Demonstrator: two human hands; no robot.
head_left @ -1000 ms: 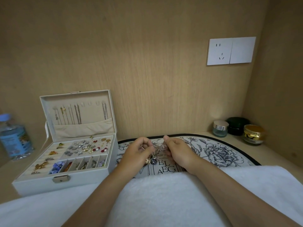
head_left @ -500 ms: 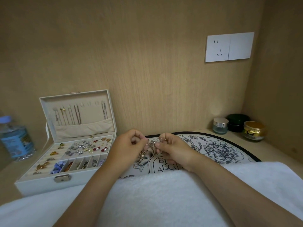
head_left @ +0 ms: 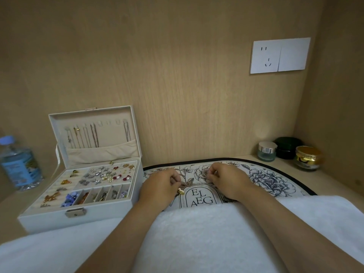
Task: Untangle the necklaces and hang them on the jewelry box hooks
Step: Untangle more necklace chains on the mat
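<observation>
White towel (head_left: pixel 197 243) spread across the near edge of the surface (head_left: pixel 334 184), presumably as padding for both forearms and a soft catch for anything dropped. Printed floral mat (head_left: pixel 266 180) laid beyond it, pale enough to show fine chain against. Open jewelry box (head_left: pixel 78 194) parked at left within easy reach, lid propped upright so the hooks (head_left: pixel 108 122) face forward; several chains already hanging there, about 3 hooks in the middle seemingly free. Clear bottle (head_left: pixel 17 162) further left and 3 small jars (head_left: pixel 289 152) at the back right, kept well apart from the work.

Left hand (head_left: pixel 159 186) and right hand (head_left: pixel 226 180) held low over the mat, slightly apart, probably to draw the knot open. Left fingers (head_left: pixel 176 179) pinched together on the tangled necklaces (head_left: pixel 187 185), a gold pendant (head_left: pixel 180 191) dangling just below. Right fingers (head_left: pixel 211 173) closed on what looks like a chain end; too small to tell for certain. Untangling likely unfinished, nothing yet carried toward the box.
</observation>
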